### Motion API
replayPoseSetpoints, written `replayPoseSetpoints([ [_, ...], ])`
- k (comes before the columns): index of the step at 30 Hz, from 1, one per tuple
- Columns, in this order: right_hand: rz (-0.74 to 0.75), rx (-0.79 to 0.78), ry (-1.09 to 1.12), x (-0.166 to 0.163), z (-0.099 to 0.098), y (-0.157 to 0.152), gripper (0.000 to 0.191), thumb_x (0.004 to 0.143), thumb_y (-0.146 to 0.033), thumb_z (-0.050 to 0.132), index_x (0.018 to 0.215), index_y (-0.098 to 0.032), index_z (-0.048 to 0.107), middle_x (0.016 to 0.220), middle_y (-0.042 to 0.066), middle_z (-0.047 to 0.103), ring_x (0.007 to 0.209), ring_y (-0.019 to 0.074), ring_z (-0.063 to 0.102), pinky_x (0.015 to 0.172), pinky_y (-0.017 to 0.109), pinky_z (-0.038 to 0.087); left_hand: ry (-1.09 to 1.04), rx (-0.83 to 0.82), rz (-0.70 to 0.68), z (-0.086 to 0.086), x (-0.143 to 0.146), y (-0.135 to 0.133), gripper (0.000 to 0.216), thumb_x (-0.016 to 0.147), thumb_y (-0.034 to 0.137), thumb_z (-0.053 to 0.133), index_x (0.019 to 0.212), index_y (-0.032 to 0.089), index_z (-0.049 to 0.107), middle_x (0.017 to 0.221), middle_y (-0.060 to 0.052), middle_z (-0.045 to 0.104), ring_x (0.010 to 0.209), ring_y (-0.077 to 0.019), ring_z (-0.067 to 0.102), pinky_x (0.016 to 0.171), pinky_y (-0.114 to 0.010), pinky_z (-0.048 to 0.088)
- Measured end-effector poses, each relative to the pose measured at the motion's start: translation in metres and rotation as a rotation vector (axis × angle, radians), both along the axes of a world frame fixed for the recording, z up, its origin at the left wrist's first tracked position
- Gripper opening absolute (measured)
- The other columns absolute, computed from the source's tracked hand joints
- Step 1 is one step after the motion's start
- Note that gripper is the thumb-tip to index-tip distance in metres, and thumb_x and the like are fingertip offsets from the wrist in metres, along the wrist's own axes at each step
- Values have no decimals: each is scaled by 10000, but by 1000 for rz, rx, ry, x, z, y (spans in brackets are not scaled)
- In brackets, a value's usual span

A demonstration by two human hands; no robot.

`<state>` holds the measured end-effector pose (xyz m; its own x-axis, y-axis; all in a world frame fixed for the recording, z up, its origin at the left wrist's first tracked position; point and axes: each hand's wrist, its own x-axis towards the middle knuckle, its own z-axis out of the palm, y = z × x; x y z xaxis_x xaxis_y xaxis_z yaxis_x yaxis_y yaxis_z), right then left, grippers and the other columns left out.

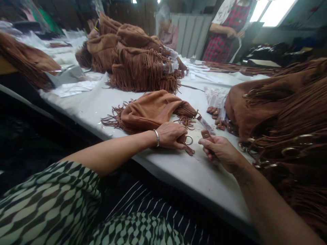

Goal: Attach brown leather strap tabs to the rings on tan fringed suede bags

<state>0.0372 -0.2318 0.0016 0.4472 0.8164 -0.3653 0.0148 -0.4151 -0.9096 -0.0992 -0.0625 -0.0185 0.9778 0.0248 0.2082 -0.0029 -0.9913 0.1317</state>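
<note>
A brown suede bag (pixel 150 110) with fringe lies on the white table in front of me. My left hand (pixel 171 135) is closed on the bag's near end, where a metal ring (pixel 189 140) and a short leather tab (pixel 189 150) stick out past the fingers. To its right, my right hand (pixel 220 149) pinches a brown leather strap end (pixel 206 135) with a small metal snap on it. A gap separates the two hands. A plastic-wrapped strap piece (pixel 205 125) runs from the bag's far corner toward my right hand.
A tall pile of fringed brown bags (pixel 135 51) stands behind the bag. More bags (pixel 281 109) are heaped at right, beside plastic-wrapped straps (pixel 217 107). The table edge (pixel 163 173) runs near me. Across the table, a person in a checked apron (pixel 222 37) holds a white strip.
</note>
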Motion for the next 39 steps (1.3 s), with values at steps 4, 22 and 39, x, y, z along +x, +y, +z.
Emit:
replayPoseSetpoints([
  [4, 19, 31, 46, -4, -3, 10, 290, 673, -377, 734, 713, -163, 542, 514, -48, 495, 383, 49, 401, 341, 168, 299, 18, -41, 3, 0, -1, 3, 355, 791, 509, 539, 947, 195, 593, 889, -29, 623, 842, -196, 563, 636, -275, 333],
  [22, -82, 184, -22, -30, -14, 26, 253, 736, -447, 676, 744, -202, 613, 653, 8, 501, 490, 104, 428, 422, 247, 348, 7, -237, 92, -3, 1, 11, 447, 759, 615, 529, 893, 198, 619, 860, -12, 642, 750, -163, 556, 576, -249, 295],
  [39, 18, 134, 253, -27, -6, 43, 287, 773, -460, 644, 698, -198, 555, 586, -32, 468, 400, 57, 342, 358, 199, 237, -187, -503, -3, -5, -12, 18, 437, 699, 486, 687, 963, 145, 618, 820, -17, 637, 739, -144, 568, 651, -221, 381],
])
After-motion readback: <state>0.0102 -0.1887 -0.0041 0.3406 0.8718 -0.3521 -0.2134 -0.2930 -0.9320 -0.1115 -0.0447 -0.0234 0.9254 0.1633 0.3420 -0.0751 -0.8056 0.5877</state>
